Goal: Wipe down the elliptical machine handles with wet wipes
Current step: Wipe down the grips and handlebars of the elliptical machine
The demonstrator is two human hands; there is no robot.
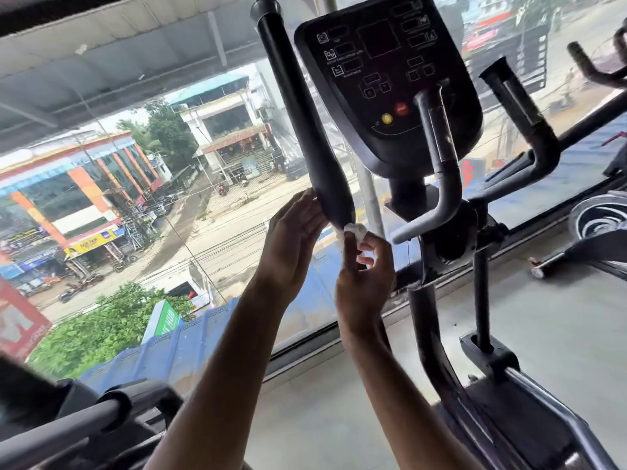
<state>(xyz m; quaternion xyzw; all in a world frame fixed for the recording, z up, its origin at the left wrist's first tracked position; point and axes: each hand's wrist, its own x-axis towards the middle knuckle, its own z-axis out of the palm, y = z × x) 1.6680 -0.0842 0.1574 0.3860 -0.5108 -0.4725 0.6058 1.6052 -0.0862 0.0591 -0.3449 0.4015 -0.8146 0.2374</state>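
Note:
The elliptical's left moving handle [298, 106], a long black padded grip, rises from centre frame to the upper left. My left hand [291, 242] lies flat against its lower end with straight fingers. My right hand [364, 269] pinches a crumpled white wet wipe [354, 232] just under the bottom of that grip. The right moving handle [519, 110] stands untouched at the right. Two curved fixed handles [441, 164] sit below the black console [386, 79].
A large window fills the left and far side, with a street and buildings outside. The elliptical's frame and pedal arm [509, 385] run down the right. Another machine's bar [68, 425] crosses the lower left. A further machine [600, 225] stands at the right edge.

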